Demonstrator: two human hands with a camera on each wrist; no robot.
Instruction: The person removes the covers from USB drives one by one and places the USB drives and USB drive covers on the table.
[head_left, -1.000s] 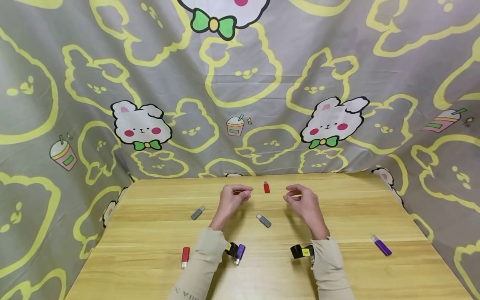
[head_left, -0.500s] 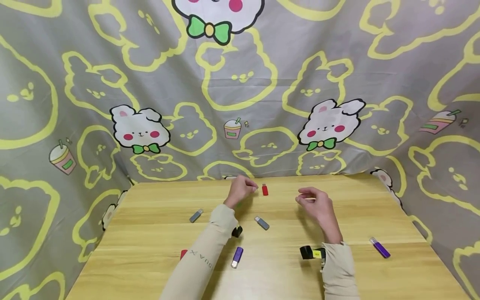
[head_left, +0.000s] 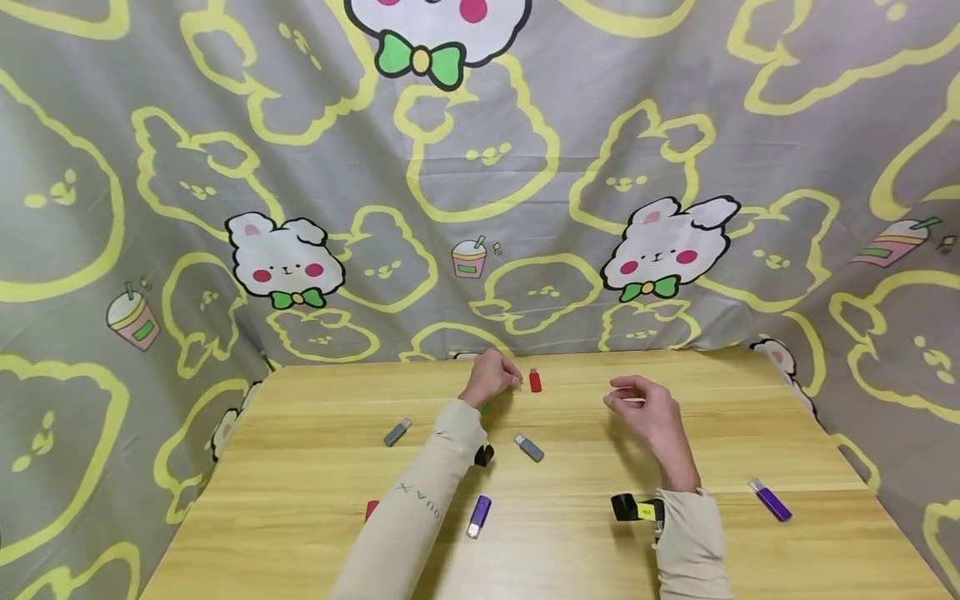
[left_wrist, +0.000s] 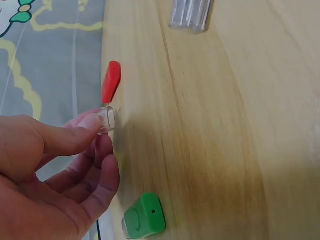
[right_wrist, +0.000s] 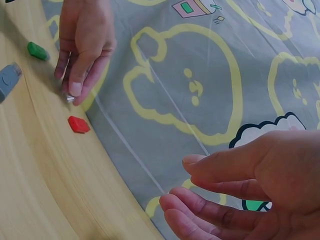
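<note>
Near the table's back edge, my left hand [head_left: 492,377] pinches a small clear cap [left_wrist: 107,120] between thumb and fingertips. Just to the right of those fingertips lies a red USB stick [head_left: 535,381], also in the left wrist view [left_wrist: 111,81]. A green USB stick [left_wrist: 145,216] rests on the table by the same hand, mostly hidden by it in the head view. My right hand [head_left: 647,411] hovers over the table farther right, fingers loosely bent apart from the thumb, holding nothing.
Two grey sticks [head_left: 397,432] [head_left: 528,447] lie mid-table. Purple sticks [head_left: 478,517] [head_left: 770,500] lie nearer the front and at the right. Another red stick [head_left: 372,509] is partly behind the left sleeve. A patterned curtain [head_left: 525,192] hangs behind the table.
My left hand has moved back and to the right, close beside the red stick, still pinching the cap. My right hand has shifted right, away from it.
</note>
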